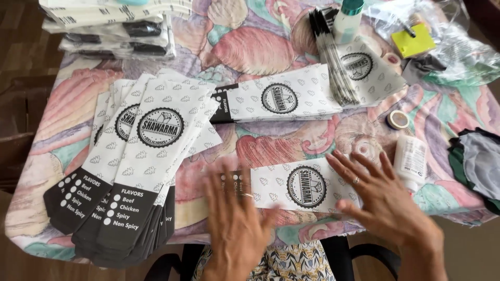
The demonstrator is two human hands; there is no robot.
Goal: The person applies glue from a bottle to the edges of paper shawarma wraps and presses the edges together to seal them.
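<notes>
I am spreading both sets of fingers, left hand (235, 218) and right hand (383, 200), over the ends of the flat white paper sleeve with a black end band (291, 186) lying crosswise between them.

Single paper sleeve (297, 186) lies flat at the table's (62, 130) front edge, left hand (237, 218) over its left end, right hand (383, 195) on its right end. Fanned sleeve stack (135, 166) sits to the left, another sleeve pile (281, 99) behind. Glue bottle (410, 162) lies just right of the right hand, tape roll (398, 119) behind the bottle.
</notes>
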